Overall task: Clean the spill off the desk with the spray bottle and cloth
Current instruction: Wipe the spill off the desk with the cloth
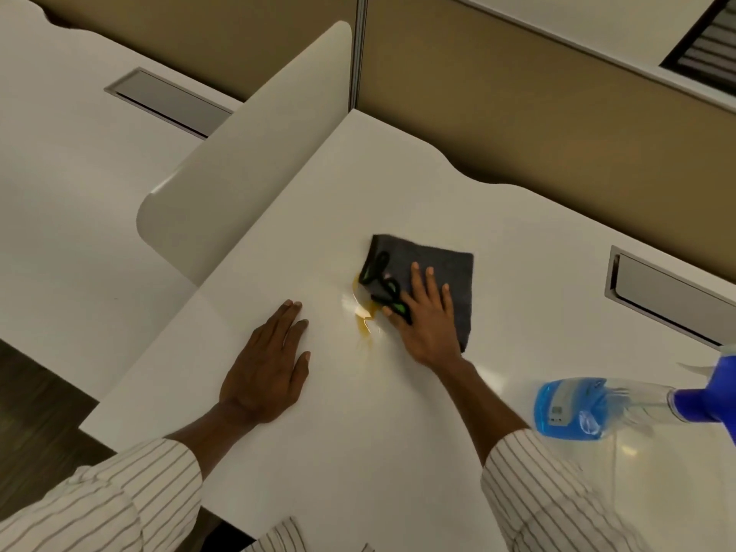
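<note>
A dark grey cloth (436,268) with a black and green edge lies flat on the white desk (358,432). My right hand (428,316) presses down on it, fingers spread across its near half. An amber spill (364,316) sits on the desk at the cloth's left edge, partly under it. My left hand (271,364) rests palm down on the desk, left of the spill, holding nothing. A spray bottle (589,406) of blue liquid with a blue trigger head stands at the right, apart from both hands.
A cream divider panel (247,153) rises along the desk's left side. A tan partition wall (557,113) runs behind the desk. A grey cable hatch (669,296) is set into the desk at the right. The desk's front edge drops to dark floor (36,412) at the left.
</note>
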Demonstrator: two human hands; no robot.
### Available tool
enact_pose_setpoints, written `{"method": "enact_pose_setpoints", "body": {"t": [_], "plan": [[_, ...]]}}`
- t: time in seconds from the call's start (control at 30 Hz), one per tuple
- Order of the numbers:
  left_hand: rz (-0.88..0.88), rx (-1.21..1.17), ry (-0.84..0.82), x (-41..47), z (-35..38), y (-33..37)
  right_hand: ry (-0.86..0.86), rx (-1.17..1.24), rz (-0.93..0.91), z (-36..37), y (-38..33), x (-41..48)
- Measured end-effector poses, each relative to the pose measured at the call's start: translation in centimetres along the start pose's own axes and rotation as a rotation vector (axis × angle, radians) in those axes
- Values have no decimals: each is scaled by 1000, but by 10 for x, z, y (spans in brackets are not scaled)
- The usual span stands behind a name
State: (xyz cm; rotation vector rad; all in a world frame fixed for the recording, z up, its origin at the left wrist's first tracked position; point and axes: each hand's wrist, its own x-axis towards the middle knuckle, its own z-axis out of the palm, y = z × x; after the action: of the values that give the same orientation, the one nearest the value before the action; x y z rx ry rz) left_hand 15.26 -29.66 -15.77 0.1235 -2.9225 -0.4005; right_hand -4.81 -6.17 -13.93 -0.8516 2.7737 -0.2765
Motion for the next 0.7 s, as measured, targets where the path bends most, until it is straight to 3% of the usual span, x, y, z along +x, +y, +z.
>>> {"method": "enact_pose_setpoints", "body": {"t": [0.13, 0.37, 0.6, 0.7], "plan": [[6, 29, 8, 0, -2, 0, -6, 34, -51, 0, 10, -19], [11, 50, 2, 1, -4, 1, 33, 84, 187, -14, 2, 64], [-1, 63, 4, 1, -5, 1, -9, -2, -170, 6, -45, 15], [-10, 59, -2, 1, -4, 2, -2, 5, -174, 9, -28, -4]]}}
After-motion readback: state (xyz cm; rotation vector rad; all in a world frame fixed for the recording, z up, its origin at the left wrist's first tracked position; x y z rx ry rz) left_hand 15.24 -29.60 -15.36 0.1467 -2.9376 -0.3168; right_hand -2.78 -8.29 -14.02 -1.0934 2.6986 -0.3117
